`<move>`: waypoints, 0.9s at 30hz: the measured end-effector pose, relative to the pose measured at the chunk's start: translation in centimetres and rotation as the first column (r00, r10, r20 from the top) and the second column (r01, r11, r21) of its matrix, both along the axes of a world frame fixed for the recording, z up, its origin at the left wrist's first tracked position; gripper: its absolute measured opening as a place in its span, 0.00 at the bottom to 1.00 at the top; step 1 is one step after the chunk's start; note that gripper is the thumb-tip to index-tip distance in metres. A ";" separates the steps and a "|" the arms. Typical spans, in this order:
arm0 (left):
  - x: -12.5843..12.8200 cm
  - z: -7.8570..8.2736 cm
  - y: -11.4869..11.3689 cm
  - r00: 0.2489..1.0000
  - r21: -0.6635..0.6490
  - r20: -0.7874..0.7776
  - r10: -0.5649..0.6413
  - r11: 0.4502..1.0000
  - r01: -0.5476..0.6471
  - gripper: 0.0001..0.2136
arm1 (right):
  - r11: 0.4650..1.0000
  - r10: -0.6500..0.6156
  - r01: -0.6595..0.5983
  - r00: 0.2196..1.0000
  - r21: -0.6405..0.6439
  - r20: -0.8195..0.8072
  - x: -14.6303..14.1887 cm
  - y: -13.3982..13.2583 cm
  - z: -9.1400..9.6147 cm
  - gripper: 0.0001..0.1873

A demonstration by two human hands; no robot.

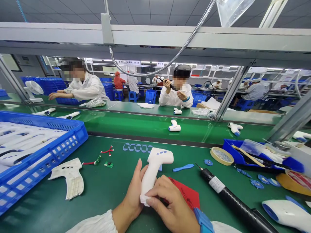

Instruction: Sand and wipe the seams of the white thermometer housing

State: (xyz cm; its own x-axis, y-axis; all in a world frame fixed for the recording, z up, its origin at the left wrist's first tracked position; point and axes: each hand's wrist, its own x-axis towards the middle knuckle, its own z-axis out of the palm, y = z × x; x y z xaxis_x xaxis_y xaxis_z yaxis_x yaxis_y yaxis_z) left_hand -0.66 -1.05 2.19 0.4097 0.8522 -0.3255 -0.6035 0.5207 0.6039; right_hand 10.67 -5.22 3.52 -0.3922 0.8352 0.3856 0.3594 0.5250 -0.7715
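A white thermometer gun [155, 165] with blue buttons stands tilted over the green bench in front of me. My left hand [134, 184] wraps its handle from the left, palm up. At the lower end of the handle, the fingers of my right hand [171, 204] pinch the white bottom piece; whether it is a separate cap I cannot tell. Beneath my right hand lies a red sheet [187, 191]. To the left is an opened half shell [70, 178], near small green circuit boards [109, 164] with red wires. A blue plastic pry stick [183, 167] lies beyond my right hand.
A blue crate [80, 134] of white shells fills the left. On the right are a black electric screwdriver [230, 197], a round dish of screws [222, 156], a blue parts bin [295, 164] and another white shell [289, 213]. Beyond runs a green conveyor [136, 127]; co-workers sit across it.
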 end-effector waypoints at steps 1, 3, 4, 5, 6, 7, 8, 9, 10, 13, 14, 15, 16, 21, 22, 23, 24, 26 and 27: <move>0.0 0.0 0.0 1.000 0.015 0.002 -0.004 1.000 0.004 0.24 | 0.999 0.000 -0.001 1.000 -0.039 -0.026 0.2 0.1 0.2 0.07; -0.1 0.1 0.0 1.000 0.053 -0.025 0.006 0.999 -0.004 0.24 | 0.994 -0.034 0.026 0.997 -0.105 -0.076 1.0 0.5 0.5 0.08; -0.1 0.1 0.0 0.999 0.073 -0.050 0.011 0.997 -0.007 0.23 | 0.990 -0.062 0.048 0.993 -0.135 -0.103 1.6 0.9 0.7 0.09; -0.1 0.0 0.1 0.997 0.090 -0.079 0.014 0.996 -0.006 0.23 | 0.984 -0.098 0.076 0.986 -0.160 -0.132 2.4 1.2 0.9 0.09; -0.2 0.0 0.1 0.994 0.102 -0.107 0.012 0.995 -0.002 0.23 | 0.978 -0.139 0.111 0.978 -0.176 -0.157 3.3 1.6 1.1 0.10; -0.2 -0.1 0.2 0.992 0.112 -0.126 0.008 0.994 0.006 0.24 | 0.972 -0.181 0.150 0.969 -0.183 -0.167 4.2 1.9 1.2 0.11; -0.3 -0.2 0.3 0.991 0.122 -0.137 0.000 0.992 0.017 0.24 | 0.964 -0.226 0.198 0.962 -0.178 -0.156 5.1 2.2 1.4 0.11; -0.3 -0.3 0.3 0.990 0.129 -0.143 -0.006 0.991 0.025 0.25 | 0.954 -0.274 0.254 0.954 -0.159 -0.121 6.0 2.5 1.6 0.11; -0.3 -0.4 0.3 0.989 0.133 -0.149 -0.009 0.991 0.029 0.25 | 0.941 -0.324 0.314 0.943 -0.129 -0.069 6.8 2.7 1.8 0.12; -0.3 -0.5 0.4 0.988 0.135 -0.154 -0.014 0.990 0.035 0.25 | 0.896 -0.433 0.440 0.895 -0.059 0.104 8.5 3.1 2.3 0.13; -0.3 -0.5 0.3 0.988 0.133 -0.157 -0.014 0.991 0.036 0.25 | 0.886 -0.448 0.460 0.879 -0.047 0.164 8.9 3.2 2.3 0.14; -0.2 -0.5 0.3 0.987 0.130 -0.158 -0.010 0.991 0.031 0.24 | 0.879 -0.454 0.475 0.858 -0.037 0.241 9.4 3.3 2.4 0.14; -0.2 -0.4 0.3 0.986 0.123 -0.164 -0.004 0.992 0.025 0.24 | 0.873 -0.452 0.487 0.826 -0.022 0.337 9.9 3.3 2.3 0.14; 0.1 -0.3 0.2 0.969 0.059 -0.240 0.062 0.997 -0.049 0.22 | 0.795 -0.576 0.545 0.536 0.267 0.617 12.3 3.0 1.9 0.12; 0.1 -0.4 0.2 0.965 0.057 -0.252 0.069 0.997 -0.056 0.22 | 0.781 -0.607 0.539 0.538 0.315 0.585 12.2 2.8 1.9 0.14; 0.1 -0.5 0.2 0.963 0.062 -0.260 0.074 0.996 -0.059 0.22 | 0.790 -0.605 0.521 0.576 0.323 0.550 11.8 2.5 1.8 0.15; 0.1 -0.6 0.2 0.961 0.071 -0.266 0.076 0.996 -0.059 0.21 | 0.825 -0.560 0.487 0.641 0.286 0.525 11.2 2.1 1.7 0.15; 0.1 -0.7 0.3 0.959 0.094 -0.272 0.084 0.994 -0.061 0.20 | 0.920 -0.381 0.373 0.776 0.122 0.502 9.3 1.2 1.3 0.14; 0.1 -0.7 0.4 0.957 0.104 -0.274 0.093 0.992 -0.066 0.20 | 0.949 -0.287 0.313 0.818 0.034 0.497 8.4 0.8 0.9 0.13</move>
State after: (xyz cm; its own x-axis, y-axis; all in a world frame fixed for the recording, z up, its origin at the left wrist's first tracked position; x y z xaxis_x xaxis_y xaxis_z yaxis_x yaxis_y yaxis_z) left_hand -0.53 -0.68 1.47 0.2443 0.9102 -0.3343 -0.4422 0.4114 0.7970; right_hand 19.06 -4.38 4.46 -0.2457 0.9547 0.1676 0.8301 0.2965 -0.4721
